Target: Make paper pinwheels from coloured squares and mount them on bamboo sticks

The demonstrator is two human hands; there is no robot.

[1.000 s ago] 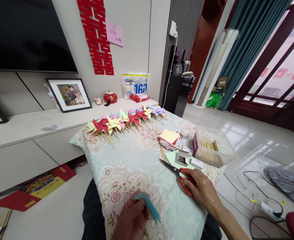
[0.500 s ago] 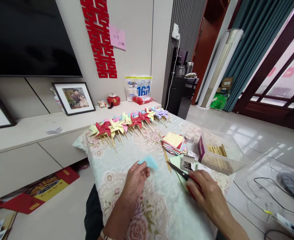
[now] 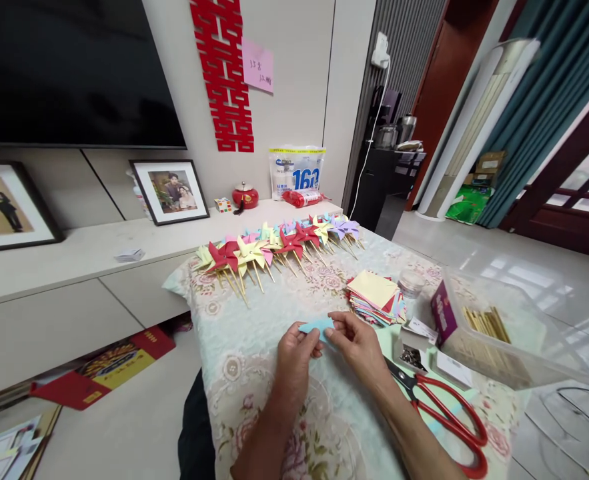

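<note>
Together, both hands point(image 3: 295, 348) point(image 3: 358, 341) on blue paper point(image 3: 319, 326).

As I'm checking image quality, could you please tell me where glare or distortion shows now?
Head view, right: bright glare on the floor, and the plastic box looks stretched; head view, centre: the blue paper shows no glare.

bright daylight from right; glare on floor point(image 3: 504, 267)

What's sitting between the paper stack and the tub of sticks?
In the head view, a round clear container lies between the paper stack and the tub, with a white card there too, nearer the person.
</note>
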